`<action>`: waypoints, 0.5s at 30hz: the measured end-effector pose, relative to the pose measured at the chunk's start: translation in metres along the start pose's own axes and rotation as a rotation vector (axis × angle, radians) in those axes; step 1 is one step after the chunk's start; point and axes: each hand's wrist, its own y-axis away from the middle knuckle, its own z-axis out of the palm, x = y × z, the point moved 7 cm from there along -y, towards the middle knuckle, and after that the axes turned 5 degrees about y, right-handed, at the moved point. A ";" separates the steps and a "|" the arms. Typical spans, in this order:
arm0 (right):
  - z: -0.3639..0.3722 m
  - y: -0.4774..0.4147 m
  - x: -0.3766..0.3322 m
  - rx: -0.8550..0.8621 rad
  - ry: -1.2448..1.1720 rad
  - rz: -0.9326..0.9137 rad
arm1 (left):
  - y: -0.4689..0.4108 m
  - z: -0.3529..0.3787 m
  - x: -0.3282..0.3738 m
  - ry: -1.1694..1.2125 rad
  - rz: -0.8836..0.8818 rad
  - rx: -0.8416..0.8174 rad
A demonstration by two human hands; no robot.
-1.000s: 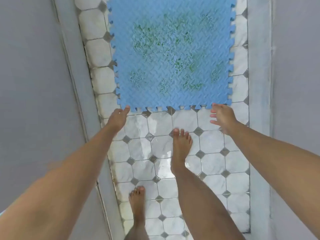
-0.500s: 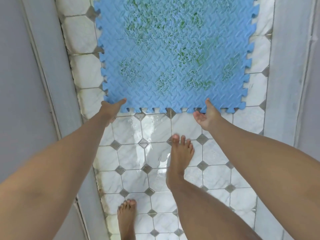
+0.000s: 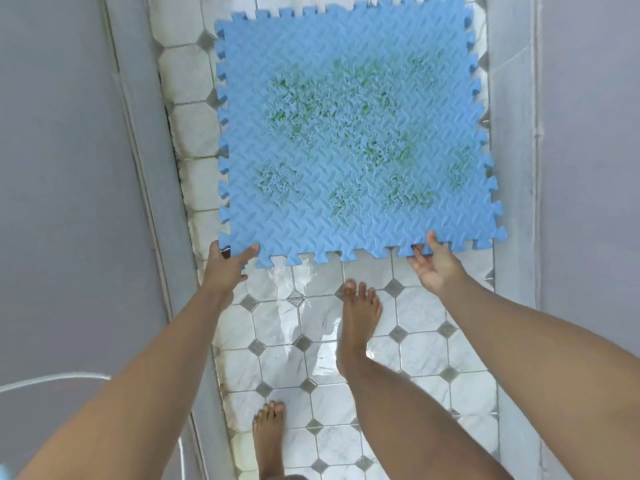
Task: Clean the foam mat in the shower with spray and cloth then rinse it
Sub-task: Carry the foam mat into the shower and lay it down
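Pinching foam mat corner with left hand, clasping edge with right hand fingers; merely reaching a second ago. Leaving bare floor behind fingers, walls flanking closely.

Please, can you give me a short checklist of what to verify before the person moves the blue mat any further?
1. Left hand grips the near left corner of the foam mat: ok.
2. Right hand pinches the near edge, thumb on top and fingers below: ok.
3. Mat surface clean: not ok, green stains cover its middle.
4. Footing: not ok, the tiled floor looks wet and glossy, so slipping is likely a risk.
5. Forward foot apart from the mat's edge: ok.
6. Spray and cloth within reach: cannot tell, neither is in view.
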 end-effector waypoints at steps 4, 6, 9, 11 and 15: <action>-0.025 0.086 -0.006 -0.012 -0.049 0.077 | 0.080 -0.018 0.044 0.064 0.020 -0.044; -0.038 0.129 -0.009 -0.010 -0.105 0.093 | 0.125 -0.027 0.076 0.047 0.052 -0.057; -0.057 0.204 -0.010 0.000 -0.177 0.124 | 0.189 -0.042 0.124 -0.020 0.123 -0.091; -0.070 0.255 -0.004 0.021 -0.222 0.144 | 0.229 -0.050 0.151 -0.084 0.181 -0.123; -0.096 0.340 0.023 0.034 -0.355 0.161 | 0.300 -0.062 0.189 -0.225 0.249 -0.202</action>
